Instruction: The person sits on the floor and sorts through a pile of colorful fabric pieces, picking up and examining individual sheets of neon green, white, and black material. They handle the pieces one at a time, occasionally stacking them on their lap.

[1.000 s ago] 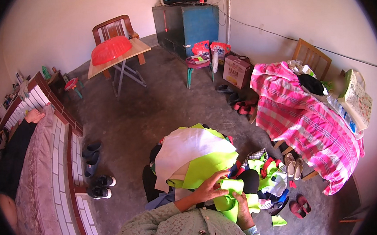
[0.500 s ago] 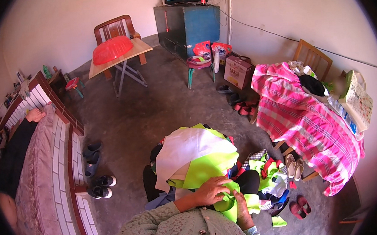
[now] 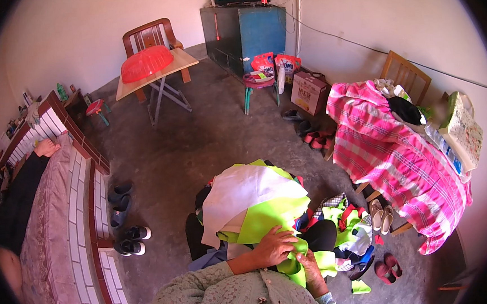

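My left hand (image 3: 274,248) is closed on a piece of lime-green cloth (image 3: 292,266) over my lap. On the right edge of that same piece, my right hand (image 3: 312,274) pinches with thumb and fingers. Just beyond the hands rises a big heap of fabric topped by a white cloth (image 3: 239,189) and a lime-green cloth (image 3: 270,218). To the right of my knee, a looser pile of mixed scraps (image 3: 348,229) in green, red, checked and blue lies on the floor. One small green scrap (image 3: 361,286) rests apart from it.
A pink plaid cloth (image 3: 385,153) covers furniture at right, with shoes (image 3: 380,216) beside it. Another person (image 3: 23,195) lies on the brick-edged bed (image 3: 90,219) at left. Slippers (image 3: 121,206) stand near it. Ahead are a folding table (image 3: 183,59) with a red basin (image 3: 146,64) and a cabinet (image 3: 263,35).
My left hand has shifted very slightly up and my right fingers have moved a little left along the green cloth. The whole view has shifted slightly.
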Demonstrator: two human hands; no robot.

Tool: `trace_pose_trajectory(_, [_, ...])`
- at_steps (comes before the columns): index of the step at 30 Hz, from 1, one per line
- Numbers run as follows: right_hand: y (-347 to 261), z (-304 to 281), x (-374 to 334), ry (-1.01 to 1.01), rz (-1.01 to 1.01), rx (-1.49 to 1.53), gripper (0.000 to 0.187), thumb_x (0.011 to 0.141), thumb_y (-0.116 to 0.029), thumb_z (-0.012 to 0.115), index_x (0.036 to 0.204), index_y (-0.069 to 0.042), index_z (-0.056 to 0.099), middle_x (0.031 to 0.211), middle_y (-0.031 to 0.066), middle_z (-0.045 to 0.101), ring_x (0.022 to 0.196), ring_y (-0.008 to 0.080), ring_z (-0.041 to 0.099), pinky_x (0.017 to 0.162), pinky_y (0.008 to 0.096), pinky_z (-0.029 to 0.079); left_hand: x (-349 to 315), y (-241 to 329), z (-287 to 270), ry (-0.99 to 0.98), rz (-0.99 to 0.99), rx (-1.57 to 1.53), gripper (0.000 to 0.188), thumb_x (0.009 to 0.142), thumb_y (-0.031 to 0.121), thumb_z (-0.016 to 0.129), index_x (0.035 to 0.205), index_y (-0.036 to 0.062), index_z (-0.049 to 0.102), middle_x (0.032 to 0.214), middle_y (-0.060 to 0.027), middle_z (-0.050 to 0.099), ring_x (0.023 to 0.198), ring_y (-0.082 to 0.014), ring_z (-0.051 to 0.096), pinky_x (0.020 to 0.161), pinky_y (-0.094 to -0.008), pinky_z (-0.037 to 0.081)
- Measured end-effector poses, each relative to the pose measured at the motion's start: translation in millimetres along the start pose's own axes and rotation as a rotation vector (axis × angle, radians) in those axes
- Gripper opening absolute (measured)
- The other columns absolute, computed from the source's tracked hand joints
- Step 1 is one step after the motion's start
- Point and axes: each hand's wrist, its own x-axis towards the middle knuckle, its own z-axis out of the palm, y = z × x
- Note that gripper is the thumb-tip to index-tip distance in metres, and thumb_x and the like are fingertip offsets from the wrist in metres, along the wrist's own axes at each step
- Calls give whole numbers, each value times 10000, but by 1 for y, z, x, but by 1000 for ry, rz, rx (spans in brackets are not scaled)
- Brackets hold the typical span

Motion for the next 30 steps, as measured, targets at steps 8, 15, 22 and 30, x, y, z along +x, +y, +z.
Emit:
trace_pose_trajectory(8, [-11, 7, 0, -61, -20, -58, 685, 719, -263, 753, 1272, -10, 435, 1119, 61, 564, 1023, 164, 529, 912, 291, 401, -1, 3, -8, 97, -88, -136, 276, 638, 93, 685, 908, 106, 630, 1084, -17, 608, 1104, -215, 535, 935, -440, 366])
trace_pose_trajectory(15, [-5, 5, -2, -24, 70, -56, 714, 763, -350, 701, 1311, -10, 394, 1229, 97, 507, 1142, 184, 461, 986, 312, 337, 4, 3, -8, -4, 12, -102, 351, 637, 60, 639, 980, 136, 633, 1121, -26, 595, 1101, -233, 535, 925, -440, 378])
trace_pose_trajectory(22, [-5, 4, -5, -32, 53, -183, 785, 762, -385, 677, 1350, 7, 336, 1309, 116, 437, 1213, 206, 399, 1032, 324, 282, 4, 5, -1, 24, 88, -111, 384, 645, 24, 598, 1009, 145, 624, 1169, -35, 582, 1117, -247, 533, 910, -439, 395])
trace_pose_trajectory(30, [2, -6, 0, -172, -1, -43, 831, 730, -348, 703, 1365, 14, 309, 1307, 104, 436, 1204, 206, 408, 1025, 324, 294, 0, 3, 3, 93, -138, -298, 218, 740, 35, 600, 942, 117, 617, 1010, -39, 650, 959, -257, 613, 772, -362, 470])
